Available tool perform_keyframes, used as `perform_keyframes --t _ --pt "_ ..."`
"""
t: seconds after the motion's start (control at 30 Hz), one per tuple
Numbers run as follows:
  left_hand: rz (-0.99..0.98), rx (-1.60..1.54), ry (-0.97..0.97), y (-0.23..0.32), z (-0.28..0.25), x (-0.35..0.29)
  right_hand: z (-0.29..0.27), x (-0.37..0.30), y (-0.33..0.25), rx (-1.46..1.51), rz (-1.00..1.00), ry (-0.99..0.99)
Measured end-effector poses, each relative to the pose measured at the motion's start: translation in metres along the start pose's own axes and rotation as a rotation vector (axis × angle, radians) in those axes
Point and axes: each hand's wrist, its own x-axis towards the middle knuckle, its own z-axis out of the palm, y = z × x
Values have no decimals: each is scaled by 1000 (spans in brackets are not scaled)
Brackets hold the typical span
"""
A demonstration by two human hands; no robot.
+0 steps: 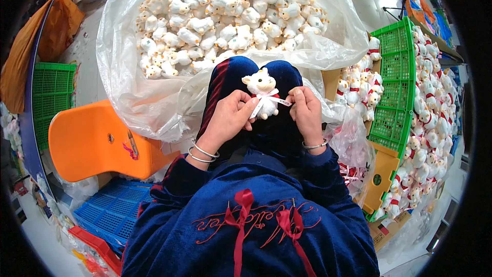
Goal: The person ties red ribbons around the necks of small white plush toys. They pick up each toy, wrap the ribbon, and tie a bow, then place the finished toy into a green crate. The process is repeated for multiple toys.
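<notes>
A small white plush animal [266, 109] with a beige snout sits upright on my lap, facing up at me. It wears a red piece round its neck and a white ribbon [268, 97] tied in front. My left hand [229, 117] is closed at the toy's left side, thumb and fingers pinching the ribbon's left part. With thumb and forefinger, my right hand [306, 113] grips the ribbon's right end, which is drawn out sideways and carries small dark print. What my other fingers touch behind the toy is hidden.
Ahead lies a large clear plastic bag [120, 72] heaped with white plush toys [225, 20]. At right, a green crate [392, 82] stands beside many toys with red neckbands [428, 118]. An orange chair [97, 141] holding a small tool [132, 144] and a blue crate [113, 210] are at left.
</notes>
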Motion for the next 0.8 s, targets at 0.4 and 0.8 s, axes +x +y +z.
perform_keyframes --t 0.4,0.8 --pt "141 -30 73 -6 9 1 17 3 -7 -198 -56 -126" --pt "194 69 96 -9 15 3 24 5 -5 -96 -41 -130"
